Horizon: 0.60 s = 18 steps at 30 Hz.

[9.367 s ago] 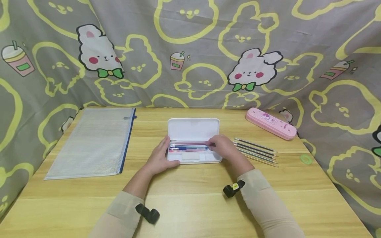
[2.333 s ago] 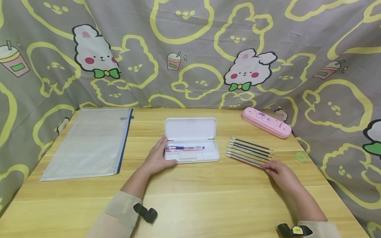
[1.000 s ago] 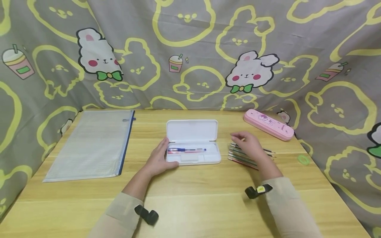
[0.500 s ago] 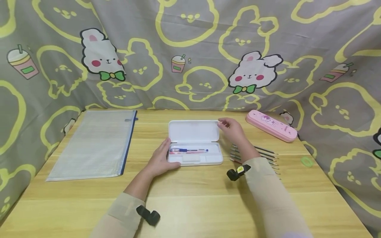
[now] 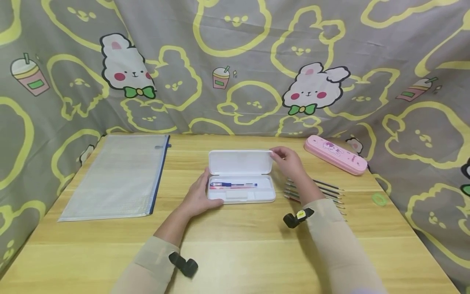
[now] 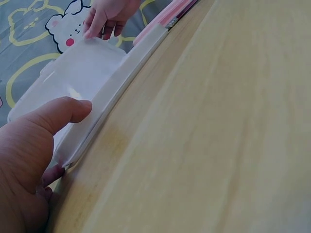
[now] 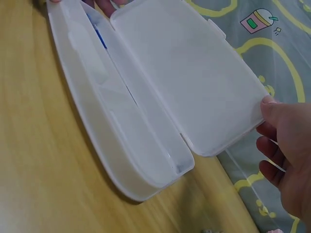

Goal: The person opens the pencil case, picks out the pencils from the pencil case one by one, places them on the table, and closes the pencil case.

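Note:
A white pencil case (image 5: 264, 196) stands open mid-table, its lid (image 5: 240, 162) raised at the back. Inside lie a blue-capped pen (image 5: 227, 185), a slim pink item beside it and a white block (image 5: 236, 195). My left hand (image 5: 196, 199) holds the case's left end, thumb along the front edge and fingers behind. With thumb and fingers, my right hand (image 5: 291, 163) pinches the lid's upper right corner; the right wrist view shows the thumb (image 7: 272, 110) on its inner face. Several pencils (image 5: 328, 185) lie in a row on the right, partly hidden under my right forearm.
A closed pink pencil case (image 5: 335, 155) lies at the back right. Near the right edge is a green ring (image 5: 380, 204). A white mesh zip pouch (image 5: 114, 179) with a blue edge lies on the left. Patterned cloth (image 5: 242, 102) hangs behind the table.
Earlier my right hand was in the case, then placed a red pencil in the row on the right. It has since moved to the lid, which now leans slightly forward. My left hand has stayed.

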Available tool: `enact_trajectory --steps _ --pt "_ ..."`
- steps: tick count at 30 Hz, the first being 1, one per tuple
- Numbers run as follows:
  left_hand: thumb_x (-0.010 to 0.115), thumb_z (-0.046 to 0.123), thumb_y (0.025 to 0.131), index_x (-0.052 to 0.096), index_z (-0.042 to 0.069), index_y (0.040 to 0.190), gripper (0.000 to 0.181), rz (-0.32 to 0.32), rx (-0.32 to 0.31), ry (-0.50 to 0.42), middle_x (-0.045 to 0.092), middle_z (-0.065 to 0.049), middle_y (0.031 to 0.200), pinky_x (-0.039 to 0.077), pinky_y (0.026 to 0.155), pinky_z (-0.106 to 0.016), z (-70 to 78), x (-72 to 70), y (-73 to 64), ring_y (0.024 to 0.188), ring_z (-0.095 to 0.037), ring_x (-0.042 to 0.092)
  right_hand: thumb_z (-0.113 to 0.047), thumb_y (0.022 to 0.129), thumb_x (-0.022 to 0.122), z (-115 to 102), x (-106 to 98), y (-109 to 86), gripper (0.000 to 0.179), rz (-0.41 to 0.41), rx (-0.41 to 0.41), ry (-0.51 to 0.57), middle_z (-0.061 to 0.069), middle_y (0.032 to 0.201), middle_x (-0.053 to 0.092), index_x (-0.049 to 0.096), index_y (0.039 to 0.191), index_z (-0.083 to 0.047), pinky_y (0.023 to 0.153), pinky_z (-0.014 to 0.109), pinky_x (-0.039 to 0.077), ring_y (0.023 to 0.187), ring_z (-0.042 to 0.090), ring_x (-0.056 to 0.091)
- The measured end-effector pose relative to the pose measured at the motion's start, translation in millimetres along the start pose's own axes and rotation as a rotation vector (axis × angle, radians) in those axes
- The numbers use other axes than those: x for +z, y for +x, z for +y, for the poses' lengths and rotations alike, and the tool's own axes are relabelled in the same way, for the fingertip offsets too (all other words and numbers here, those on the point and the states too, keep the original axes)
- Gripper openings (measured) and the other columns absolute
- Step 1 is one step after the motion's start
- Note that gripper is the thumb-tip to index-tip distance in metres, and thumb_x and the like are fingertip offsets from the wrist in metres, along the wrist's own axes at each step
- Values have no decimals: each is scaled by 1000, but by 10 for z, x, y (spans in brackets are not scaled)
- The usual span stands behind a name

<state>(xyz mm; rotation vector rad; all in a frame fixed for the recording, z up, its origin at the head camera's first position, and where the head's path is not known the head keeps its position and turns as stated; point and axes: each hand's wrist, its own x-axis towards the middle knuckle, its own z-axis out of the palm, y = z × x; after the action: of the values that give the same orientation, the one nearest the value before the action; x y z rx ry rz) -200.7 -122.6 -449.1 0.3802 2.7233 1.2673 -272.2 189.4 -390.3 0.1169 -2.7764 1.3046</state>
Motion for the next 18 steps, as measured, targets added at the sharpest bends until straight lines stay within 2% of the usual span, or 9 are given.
enact_trajectory --steps 5,9,14,18 --pt "83 38 71 0 6 158 124 5 -1 -35 14 -17 164 18 122 -52 9 -10 -4 150 -38 16 -26 98 58 39 -44 -150 32 -6 -42 47 17 109 68 65 120 -3 76 24 48 92 20 57" --pt "79 38 78 2 7 158 115 8 -2 -103 21 -16 163 16 123 -50 16 -22 -11 151 -35 19 -26 96 62 87 -63 -293 32 -21 -62 90 17 110 67 66 118 -3 77 24 48 90 16 57" --pt "63 43 93 7 10 159 92 3 -51 -177 29 -17 160 15 123 -53 11 -43 -41 149 -36 24 -32 96 63 124 -45 -473 33 -32 -52 131 15 110 68 68 109 -2 82 27 49 93 14 59" --pt "46 49 100 14 10 158 76 1 -79 -227 32 -19 158 20 122 -53 15 -46 -63 147 -37 30 -28 94 65 163 2 -574 27 -46 -59 138 13 104 67 69 99 -2 82 28 48 91 15 57"
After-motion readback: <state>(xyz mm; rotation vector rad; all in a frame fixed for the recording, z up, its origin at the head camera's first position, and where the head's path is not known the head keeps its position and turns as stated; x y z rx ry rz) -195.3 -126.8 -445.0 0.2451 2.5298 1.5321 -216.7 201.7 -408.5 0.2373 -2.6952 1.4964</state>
